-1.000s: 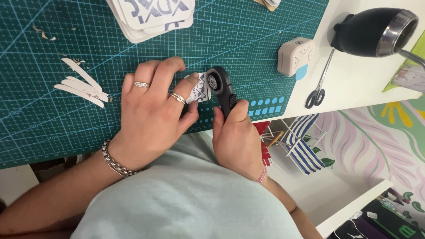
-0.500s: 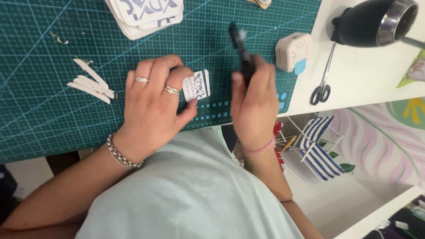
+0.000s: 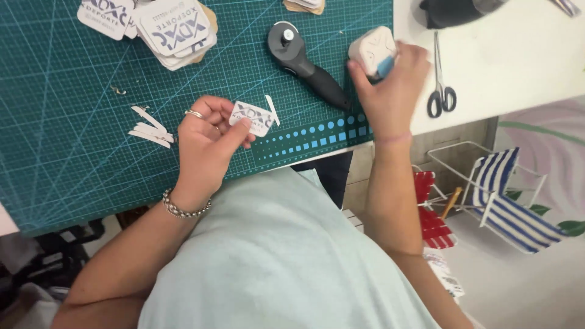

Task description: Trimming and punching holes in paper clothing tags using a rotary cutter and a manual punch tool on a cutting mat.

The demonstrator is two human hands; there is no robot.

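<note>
Left hand (image 3: 207, 137) pinches a small printed white card (image 3: 253, 117) between thumb and fingers, lifted just off the green cutting mat (image 3: 61, 109). A thin cut strip (image 3: 272, 110) lies on the mat touching the card's right edge. 2 rings and a beaded bracelet on that hand.

Right hand (image 3: 390, 91) is closed around a small white corner punch (image 3: 373, 51) with a blue side, at the mat's right edge where it meets the white table (image 3: 518, 61).

Black rotary cutter (image 3: 304, 61) lies flat on the mat between the 2 hands, touched by neither, blade end up-left, handle pointing toward the right hand.

Paper offcuts (image 3: 149, 127) sit on the mat just left of the left hand. Stack of printed cards (image 3: 173, 27) at the mat's top. Scissors (image 3: 440, 79) lie on the table just right of the right hand.
</note>
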